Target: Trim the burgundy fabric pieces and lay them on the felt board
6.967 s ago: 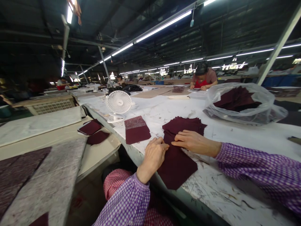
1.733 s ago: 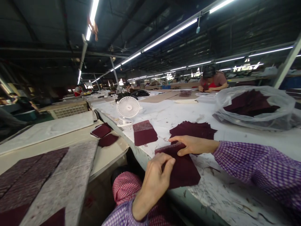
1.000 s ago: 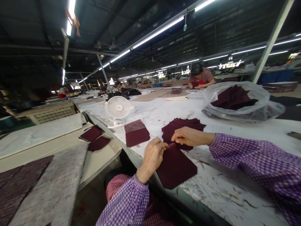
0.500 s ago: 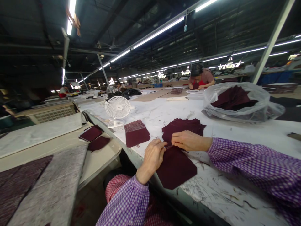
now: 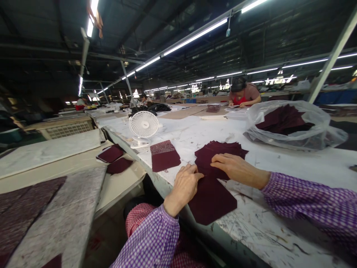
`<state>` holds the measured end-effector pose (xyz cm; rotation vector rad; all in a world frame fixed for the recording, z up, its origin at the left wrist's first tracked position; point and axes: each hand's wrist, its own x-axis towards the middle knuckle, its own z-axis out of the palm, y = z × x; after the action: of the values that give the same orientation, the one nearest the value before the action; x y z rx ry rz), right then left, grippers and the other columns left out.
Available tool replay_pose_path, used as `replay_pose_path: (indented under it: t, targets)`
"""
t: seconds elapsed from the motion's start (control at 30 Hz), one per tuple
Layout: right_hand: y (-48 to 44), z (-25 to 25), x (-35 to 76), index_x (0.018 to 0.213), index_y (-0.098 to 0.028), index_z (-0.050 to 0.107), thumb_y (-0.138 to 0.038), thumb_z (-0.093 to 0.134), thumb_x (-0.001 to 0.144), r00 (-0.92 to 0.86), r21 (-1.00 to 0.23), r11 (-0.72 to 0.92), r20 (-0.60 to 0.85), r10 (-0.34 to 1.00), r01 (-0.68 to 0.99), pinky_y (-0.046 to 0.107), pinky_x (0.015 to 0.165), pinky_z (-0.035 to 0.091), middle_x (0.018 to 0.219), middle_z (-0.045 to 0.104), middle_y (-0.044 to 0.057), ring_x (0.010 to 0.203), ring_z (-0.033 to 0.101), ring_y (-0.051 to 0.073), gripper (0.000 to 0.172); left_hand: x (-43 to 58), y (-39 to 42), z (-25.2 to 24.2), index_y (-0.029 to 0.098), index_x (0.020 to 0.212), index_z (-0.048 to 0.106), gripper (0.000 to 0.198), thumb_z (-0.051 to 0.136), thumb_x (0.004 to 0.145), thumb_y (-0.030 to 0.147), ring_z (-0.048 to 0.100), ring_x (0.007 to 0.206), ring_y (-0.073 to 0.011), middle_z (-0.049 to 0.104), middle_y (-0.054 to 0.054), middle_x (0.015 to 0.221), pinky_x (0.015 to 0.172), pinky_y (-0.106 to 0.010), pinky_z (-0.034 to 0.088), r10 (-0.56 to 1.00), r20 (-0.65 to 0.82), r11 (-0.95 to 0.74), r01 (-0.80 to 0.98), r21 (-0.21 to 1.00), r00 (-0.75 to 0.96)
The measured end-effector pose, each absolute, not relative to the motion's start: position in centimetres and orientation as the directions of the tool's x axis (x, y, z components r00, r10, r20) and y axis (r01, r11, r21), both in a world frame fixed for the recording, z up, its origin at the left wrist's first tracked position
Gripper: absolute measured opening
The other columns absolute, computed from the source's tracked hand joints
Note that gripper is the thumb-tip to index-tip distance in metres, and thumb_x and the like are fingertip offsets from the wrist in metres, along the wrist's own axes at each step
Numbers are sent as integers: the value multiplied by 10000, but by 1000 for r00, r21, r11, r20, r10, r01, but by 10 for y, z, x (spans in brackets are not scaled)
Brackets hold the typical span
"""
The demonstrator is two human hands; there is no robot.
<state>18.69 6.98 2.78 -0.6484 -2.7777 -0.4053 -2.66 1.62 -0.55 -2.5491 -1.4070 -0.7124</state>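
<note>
Both hands at work on maroon cloth pieces

Head view: The left hand (image 5: 184, 188) reaches in from below, its fingers bent and close together, their tips on the upper left edge of the front maroon piece (image 5: 213, 204). Whether they pinch the cloth or only press on it cannot be told. That piece lies flat, its wider part spread below the fingertips toward the near edge of the white tabletop (image 5: 267, 165).

The right hand (image 5: 240, 170) comes in from the right, its fingers nearly straight and side by side, tips over the lower part of the fanned maroon pile (image 5: 220, 149). Their grip cannot be told either. The pile spreads mostly beyond these fingers, its lower end close to the front maroon piece.

Just beyond the left fingers, to their left, lies a banded maroon stack (image 5: 166, 160) with a mottled strip along its far side; the white fan (image 5: 144, 124) stands farther off behind it. Beyond the right fingers and well to their right, a clear plastic bag (image 5: 281, 142) holds loose maroon pieces (image 5: 286, 118). Far left of the left fingers, more maroon pieces (image 5: 111, 152) lie on a cream surface (image 5: 124, 186). Well beyond both hands, a co-worker (image 5: 248, 93) in a red apron leans forward.
</note>
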Motion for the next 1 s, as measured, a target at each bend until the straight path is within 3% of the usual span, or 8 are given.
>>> replay_pose_path:
  t: [0.13,0.33,0.43,0.63,1.0]
  targets:
    - [61,22,172,1093,-130,586,-58,356,874,-863,-86,917,313,396,389,307,848,461,1074,577,93,950,539,174,325,-28,17,-6,236,978,687,285,440,881,130,511,827,-190,584,-45,850,754,-320,427,762,470,-557,821,126,446]
    - [50,21,166,1084,-115,594,-53,333,870,-878,-88,913,250,408,399,336,845,459,1036,579,118,932,530,197,343,-52,6,-6,209,971,686,200,511,874,198,539,823,-167,600,-35,837,765,-286,445,812,474,-546,730,411,341]
    - [49,27,167,1095,-115,592,-44,335,857,-897,-88,922,212,388,378,337,837,460,1016,573,125,924,529,198,358,-61,-2,-7,196,913,700,194,509,877,199,528,807,-164,596,-36,814,746,-283,432,807,492,-547,727,414,327]
    - [49,37,162,1239,-126,538,18,332,781,-928,54,928,75,364,368,346,815,453,975,541,133,896,508,206,522,-63,-9,-8,200,908,694,266,430,919,229,493,779,-159,586,-36,794,721,-280,406,768,539,-571,752,330,347]
    - [39,58,134,1368,-246,421,-18,428,751,-920,310,897,-131,370,316,270,631,386,855,513,87,674,475,161,658,-76,-12,-17,169,844,665,246,442,916,244,487,796,-159,574,-41,796,751,-285,412,769,577,-570,705,421,277]
